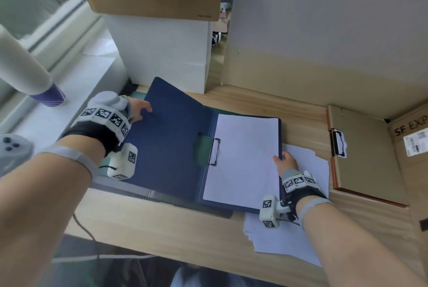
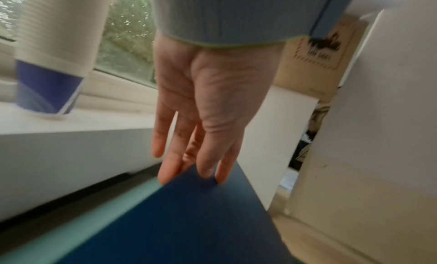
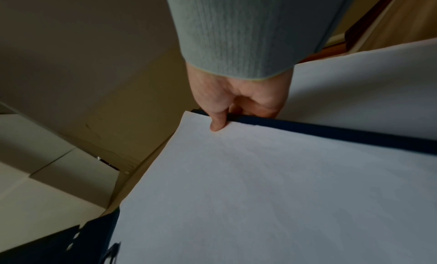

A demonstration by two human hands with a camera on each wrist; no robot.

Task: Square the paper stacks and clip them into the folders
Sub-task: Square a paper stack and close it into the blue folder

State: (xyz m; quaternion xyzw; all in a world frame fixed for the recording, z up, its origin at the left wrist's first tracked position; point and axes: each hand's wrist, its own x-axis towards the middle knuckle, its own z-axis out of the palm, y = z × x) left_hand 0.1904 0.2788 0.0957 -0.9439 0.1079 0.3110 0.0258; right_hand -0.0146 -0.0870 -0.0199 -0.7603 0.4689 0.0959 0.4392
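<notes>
A blue folder lies open on the wooden desk. Its right half carries a white paper stack under a black clip at the spine. My left hand pinches the far corner of the left cover, which stands tilted up; the thumb lies on its face. My right hand grips the folder's right edge, thumb pressed on the paper, fingers curled underneath. Loose white sheets lie fanned under that hand.
A green folder and a dark one lie beneath the blue one. A brown clipboard folder sits at the right beside a cardboard box. White boxes stand behind; a stack of paper cups leans on the windowsill.
</notes>
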